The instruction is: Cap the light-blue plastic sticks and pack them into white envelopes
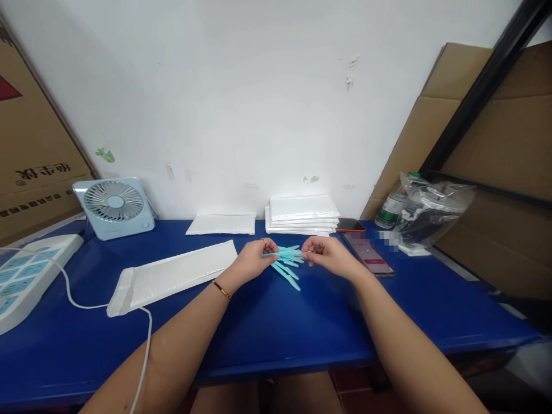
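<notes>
Several slim turquoise plastic sticks (288,275), shaped like eyebrow razors, lie fanned out in a small pile on the blue table. Just over the pile, my left hand (256,257) is closed in a pinch on the left end of one such stick. Facing it, my right hand (321,253) has thumb and fingertips pinched at the right end of the turquoise sticks. Fingers partly cover both ends, so exact contact is hard to see. To the left of my left hand lies a long white padded envelope (181,273), its flap end toward me.
White envelopes are stacked (304,210) by the wall, with a single envelope (222,224) to their left. A phone (368,253) lies right of my right hand. A fan (114,207), power strip (38,270) and white cable (149,333) occupy the left; a bagged item (425,213) stands right.
</notes>
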A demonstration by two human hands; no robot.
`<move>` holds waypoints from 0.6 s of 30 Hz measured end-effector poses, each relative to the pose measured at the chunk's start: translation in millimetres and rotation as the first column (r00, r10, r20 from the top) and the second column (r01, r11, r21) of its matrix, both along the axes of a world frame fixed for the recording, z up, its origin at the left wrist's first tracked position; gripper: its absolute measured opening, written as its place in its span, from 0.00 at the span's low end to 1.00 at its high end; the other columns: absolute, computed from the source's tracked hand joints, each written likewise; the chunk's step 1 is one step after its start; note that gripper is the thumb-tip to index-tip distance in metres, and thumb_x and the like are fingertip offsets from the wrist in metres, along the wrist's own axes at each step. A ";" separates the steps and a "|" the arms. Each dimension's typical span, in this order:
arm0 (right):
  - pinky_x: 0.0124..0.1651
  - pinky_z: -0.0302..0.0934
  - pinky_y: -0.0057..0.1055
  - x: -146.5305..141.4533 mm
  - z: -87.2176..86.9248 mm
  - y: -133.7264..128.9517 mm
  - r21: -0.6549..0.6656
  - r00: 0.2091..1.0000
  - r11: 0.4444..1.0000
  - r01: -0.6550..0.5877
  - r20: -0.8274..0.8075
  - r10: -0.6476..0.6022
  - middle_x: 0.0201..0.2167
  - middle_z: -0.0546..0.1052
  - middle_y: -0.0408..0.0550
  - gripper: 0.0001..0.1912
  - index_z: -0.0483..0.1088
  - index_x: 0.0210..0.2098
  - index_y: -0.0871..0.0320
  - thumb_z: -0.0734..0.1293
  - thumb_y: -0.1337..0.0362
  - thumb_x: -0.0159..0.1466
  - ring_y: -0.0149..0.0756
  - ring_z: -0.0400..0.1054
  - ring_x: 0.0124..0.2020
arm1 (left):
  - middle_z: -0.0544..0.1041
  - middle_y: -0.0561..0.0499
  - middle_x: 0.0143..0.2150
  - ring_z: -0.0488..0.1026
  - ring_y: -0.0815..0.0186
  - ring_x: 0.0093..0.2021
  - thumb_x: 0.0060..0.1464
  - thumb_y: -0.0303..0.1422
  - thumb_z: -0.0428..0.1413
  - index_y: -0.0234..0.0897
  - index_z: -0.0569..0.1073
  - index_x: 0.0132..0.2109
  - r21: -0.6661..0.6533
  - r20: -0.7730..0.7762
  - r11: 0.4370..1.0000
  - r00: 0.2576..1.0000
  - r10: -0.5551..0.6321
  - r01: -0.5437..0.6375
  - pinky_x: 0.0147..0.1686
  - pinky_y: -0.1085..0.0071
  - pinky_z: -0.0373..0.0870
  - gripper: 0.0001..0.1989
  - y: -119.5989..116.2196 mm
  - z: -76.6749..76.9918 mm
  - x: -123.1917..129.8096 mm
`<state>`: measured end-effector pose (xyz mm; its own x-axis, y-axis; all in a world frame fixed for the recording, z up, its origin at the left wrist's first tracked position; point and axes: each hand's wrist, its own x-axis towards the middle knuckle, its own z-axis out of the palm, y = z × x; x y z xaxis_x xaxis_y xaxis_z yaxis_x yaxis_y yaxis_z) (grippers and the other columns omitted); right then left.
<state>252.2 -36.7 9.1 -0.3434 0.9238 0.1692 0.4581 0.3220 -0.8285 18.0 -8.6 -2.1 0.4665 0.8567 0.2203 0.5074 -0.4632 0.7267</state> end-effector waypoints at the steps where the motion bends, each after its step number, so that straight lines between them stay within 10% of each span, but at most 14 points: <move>1: 0.28 0.60 0.27 -2.6 -2.0 0.3 -0.001 1.000 1.000 -0.007 -0.004 0.007 0.22 0.72 0.42 0.10 0.68 0.32 0.58 0.67 0.57 0.56 0.31 0.69 0.24 | 0.74 0.51 0.33 0.70 0.66 0.35 0.49 0.34 0.53 0.38 0.71 0.35 0.000 -0.016 1.000 1.000 -0.013 0.013 0.35 0.72 0.65 0.06 -0.6 0.4 0.3; 8: 0.40 0.61 0.34 -5.9 -11.3 4.2 0.156 0.957 0.986 -0.065 0.290 0.017 0.36 0.74 0.49 0.15 0.72 0.36 0.57 0.67 0.53 0.55 0.39 0.68 0.37 | 0.57 0.42 0.63 0.48 0.48 0.64 0.33 0.51 0.63 0.40 0.61 0.59 0.224 -0.353 0.970 0.936 -0.009 0.094 0.60 0.54 0.43 0.46 8.4 -8.5 -6.4; 13: 0.59 0.43 0.52 -13.9 -20.6 8.5 0.151 0.879 0.986 -0.073 0.477 -0.008 0.63 0.52 0.57 0.54 0.48 0.64 0.52 0.72 0.44 0.43 0.56 0.42 0.63 | 0.62 0.40 0.60 0.53 0.51 0.62 0.42 0.55 0.56 0.38 0.60 0.60 0.149 -0.474 0.977 0.878 -0.063 0.150 0.58 0.57 0.46 0.41 17.1 -18.1 -8.6; 18: 0.52 0.55 0.41 -25.9 -22.8 6.5 0.181 0.842 0.964 -0.194 0.535 0.069 0.49 0.65 0.54 0.24 0.64 0.52 0.55 0.66 0.59 0.57 0.45 0.59 0.50 | 0.73 0.43 0.46 0.67 0.54 0.49 0.46 0.47 0.57 0.39 0.70 0.49 0.184 -0.508 0.971 0.861 -0.040 0.153 0.45 0.65 0.61 0.25 11.8 -13.3 -2.4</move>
